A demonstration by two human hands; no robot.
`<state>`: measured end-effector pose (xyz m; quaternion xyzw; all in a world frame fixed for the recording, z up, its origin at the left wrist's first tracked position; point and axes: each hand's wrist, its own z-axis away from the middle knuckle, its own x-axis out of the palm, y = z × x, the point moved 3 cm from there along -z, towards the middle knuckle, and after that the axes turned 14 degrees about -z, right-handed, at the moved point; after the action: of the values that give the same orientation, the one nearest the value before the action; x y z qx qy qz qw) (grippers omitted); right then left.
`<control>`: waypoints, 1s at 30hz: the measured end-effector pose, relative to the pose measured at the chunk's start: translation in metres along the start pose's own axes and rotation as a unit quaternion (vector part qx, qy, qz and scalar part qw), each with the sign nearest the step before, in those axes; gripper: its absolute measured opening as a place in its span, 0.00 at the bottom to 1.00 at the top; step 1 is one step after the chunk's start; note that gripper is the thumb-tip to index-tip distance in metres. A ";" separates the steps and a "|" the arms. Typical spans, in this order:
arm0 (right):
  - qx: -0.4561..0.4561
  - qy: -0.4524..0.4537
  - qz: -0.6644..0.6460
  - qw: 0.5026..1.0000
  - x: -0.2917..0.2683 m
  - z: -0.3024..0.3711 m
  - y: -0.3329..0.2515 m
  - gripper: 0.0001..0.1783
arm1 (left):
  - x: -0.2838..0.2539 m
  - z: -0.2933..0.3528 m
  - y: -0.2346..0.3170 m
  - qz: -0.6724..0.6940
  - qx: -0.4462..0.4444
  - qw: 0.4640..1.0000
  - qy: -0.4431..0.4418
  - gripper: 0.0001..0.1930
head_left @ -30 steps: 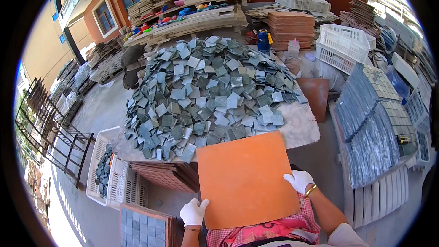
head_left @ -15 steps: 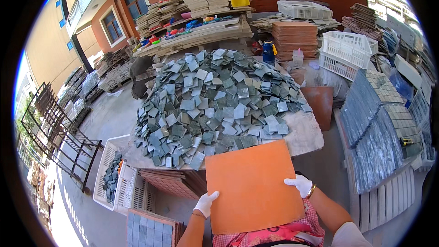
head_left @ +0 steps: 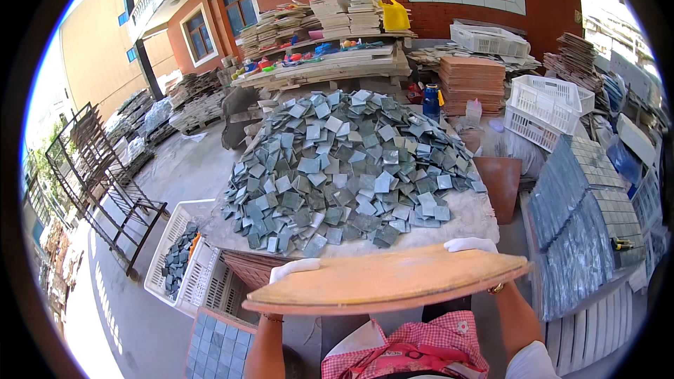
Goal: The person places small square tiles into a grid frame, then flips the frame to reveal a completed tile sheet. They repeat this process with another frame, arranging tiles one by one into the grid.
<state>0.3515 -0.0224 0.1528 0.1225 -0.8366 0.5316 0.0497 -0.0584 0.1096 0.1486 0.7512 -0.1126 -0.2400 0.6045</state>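
I hold a large orange square tile (head_left: 382,282) flat and nearly level in front of my chest, seen almost edge-on. My left hand (head_left: 293,269), in a white glove, grips its left far edge. My right hand (head_left: 470,244), also gloved in white, grips its right far edge. Just beyond the tile lies a big heap of small grey-green square tiles (head_left: 347,168) on a pale table (head_left: 472,219).
A white crate (head_left: 184,261) with a few grey tiles stands at the lower left, beside a sheet of mosaic tiles (head_left: 219,347). Rows of mosaic sheets (head_left: 586,221) lean at the right. White crates (head_left: 546,107), stacked orange tiles (head_left: 470,81) and a metal rack (head_left: 105,175) surround the table.
The orange tile has tipped from facing me to lying nearly flat, and both hands have risen with it to its far edge.
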 end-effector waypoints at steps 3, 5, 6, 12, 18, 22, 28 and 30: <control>-0.015 -0.035 0.252 0.967 0.006 0.007 -0.008 0.14 | 0.018 0.010 0.029 -0.362 0.249 0.898 0.031 0.16; -0.143 -0.099 0.457 0.872 0.003 0.034 0.013 0.17 | 0.034 0.032 0.004 -0.444 0.267 0.852 0.072 0.16; -0.161 -0.107 0.505 0.841 0.005 0.043 0.022 0.18 | 0.037 0.041 -0.012 -0.476 0.267 0.833 0.085 0.16; -0.119 -0.092 0.595 0.789 -0.005 0.078 0.084 0.22 | 0.056 0.049 -0.078 -0.548 0.226 0.798 0.110 0.20; -0.073 -0.101 0.577 0.807 -0.023 0.077 0.119 0.26 | 0.052 0.031 -0.125 -0.567 0.202 0.793 0.097 0.20; 0.030 -0.191 0.630 0.752 -0.028 0.049 0.101 0.28 | 0.043 0.006 -0.104 -0.621 0.164 0.766 0.029 0.20; -0.119 0.053 0.638 0.758 0.042 -0.024 0.029 0.34 | 0.060 -0.028 -0.002 -0.571 0.138 0.795 0.149 0.32; -0.064 0.028 0.653 0.755 0.047 -0.031 0.057 0.38 | 0.080 -0.031 -0.048 -0.596 0.109 0.790 0.095 0.36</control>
<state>0.2896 0.0217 0.1259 -0.4718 -0.7436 0.3838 -0.2778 0.0200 0.1111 0.0891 0.7492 0.3906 -0.4660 0.2628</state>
